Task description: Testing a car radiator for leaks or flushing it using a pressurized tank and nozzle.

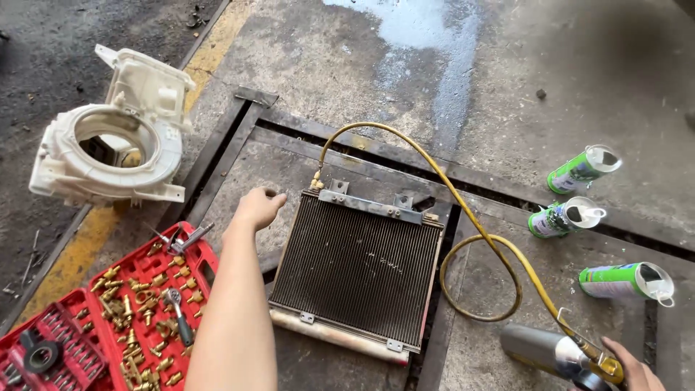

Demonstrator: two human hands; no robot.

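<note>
A dark finned condenser (358,268) lies flat on the concrete floor, with a metal bracket along its far edge. My left hand (257,208) reaches out just left of its far left corner, fingers curled, palm down on the floor. A yellow hose (463,210) runs from a brass fitting at that corner, loops on the floor and ends at a silver metal canister (543,351). My right hand (633,371) grips the fitting at the canister's hose end, at the bottom right.
A red tool case (134,318) with several brass fittings and a ratchet sits at the bottom left. A white plastic blower housing (116,134) rests at the left. Three green-and-white spray cans (579,170) lie at the right. Steel floor frames surround the condenser.
</note>
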